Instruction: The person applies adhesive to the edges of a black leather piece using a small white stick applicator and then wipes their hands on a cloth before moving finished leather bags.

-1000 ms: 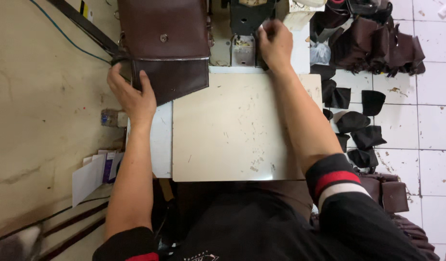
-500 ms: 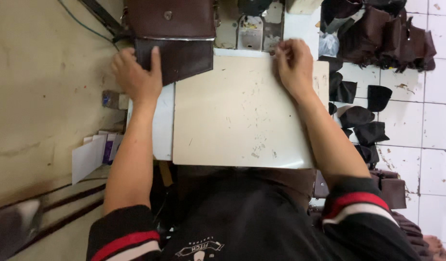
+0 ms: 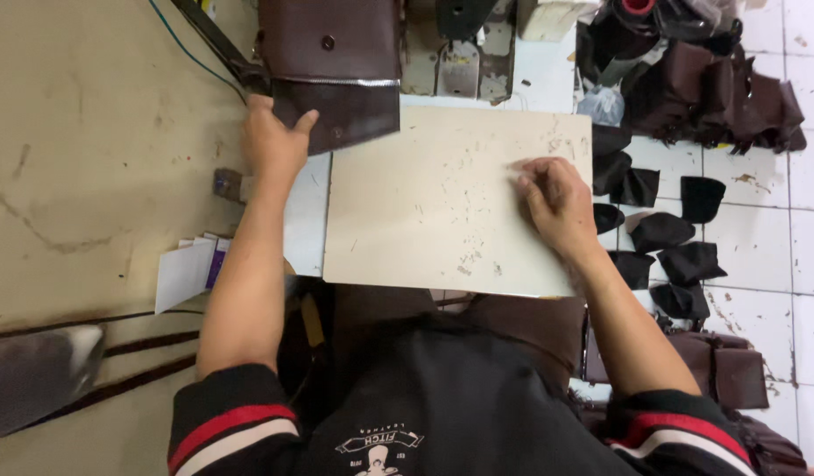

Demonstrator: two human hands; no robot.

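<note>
A dark brown leather bag with a zip and a round snap lies at the far left of the sewing table, partly under the machine. My left hand grips its lower flap at the left edge, thumb on top. My right hand rests on the cream table board near its right edge, fingers curled, holding nothing that I can see. The sewing machine's needle plate is at the top centre, apart from both hands.
Several black and brown leather pieces lie on the white tiled floor at the right, with a heap at the top right. White papers stick out at the table's left. A blue cable crosses the beige floor.
My right hand has drawn back from the machine's needle area onto the board, toward me. My left hand stays on the bag's flap. The view has shifted a little.
</note>
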